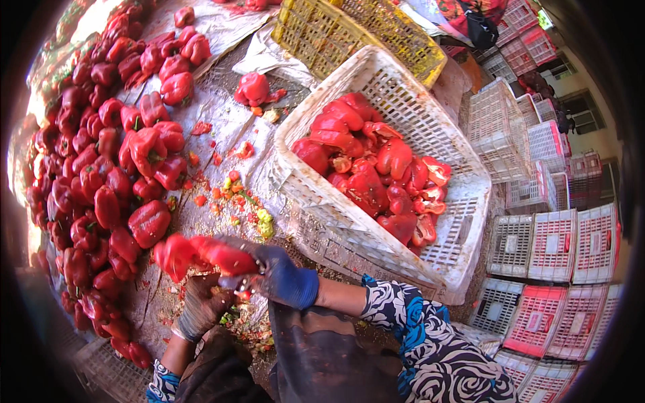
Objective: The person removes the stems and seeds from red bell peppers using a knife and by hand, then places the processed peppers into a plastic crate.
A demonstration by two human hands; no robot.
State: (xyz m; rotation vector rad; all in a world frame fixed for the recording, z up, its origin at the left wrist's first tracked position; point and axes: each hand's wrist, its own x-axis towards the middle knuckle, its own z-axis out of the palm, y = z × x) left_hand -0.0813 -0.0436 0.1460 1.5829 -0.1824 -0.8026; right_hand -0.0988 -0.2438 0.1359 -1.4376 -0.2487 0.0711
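My right hand (282,277), in a blue knit glove, holds a split red bell pepper (221,254) that hangs open and is blurred. Just below the pepper is my left hand (201,305), in a dirty grey glove, its fingers curled; whether it grips anything cannot be told. To the left lies a large heap of whole red bell peppers (108,206). A white plastic crate (352,239) at the centre right holds opened red pepper pieces (365,184). Seeds, cores and red, green and yellow scraps (242,196) are scattered on the sheet between heap and crate.
A woven plastic sheet (201,118) covers the ground. Yellow crates (322,38) stand beyond the white crate. Stacked white and red crates (552,244) fill the right side. A dark bag and patterned cloth (478,25) are at the top right.
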